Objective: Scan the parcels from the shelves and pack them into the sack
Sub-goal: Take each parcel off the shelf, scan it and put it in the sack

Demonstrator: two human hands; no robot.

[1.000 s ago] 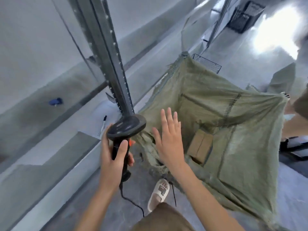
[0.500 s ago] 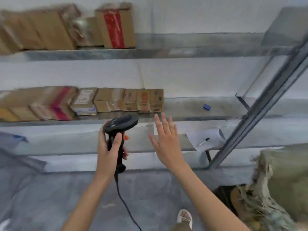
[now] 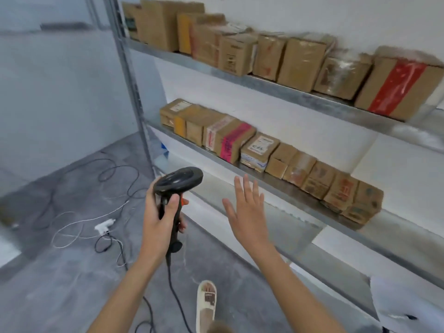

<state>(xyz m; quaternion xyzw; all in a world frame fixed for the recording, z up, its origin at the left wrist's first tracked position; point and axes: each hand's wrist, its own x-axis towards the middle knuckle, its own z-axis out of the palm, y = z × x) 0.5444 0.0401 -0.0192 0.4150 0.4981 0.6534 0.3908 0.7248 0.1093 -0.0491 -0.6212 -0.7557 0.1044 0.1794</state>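
- parcels on upper shelf: about 9 in one row
- parcels on lower shelf: about 11 in one row
- barcode scanner: 1
- hands: 2
- slipper: 1

**Positions of shelving, parcels, hands and floor items**

A metal shelving unit stands against the wall on the right. A row of parcels sits on its upper shelf; a second row of parcels sits on the shelf below. In front of the lower shelf, the left hand grips a barcode scanner, with the right hand just to its right, fingers spread, touching nothing. Cables lie on the floor to the left. A slippered foot stands below the hands.
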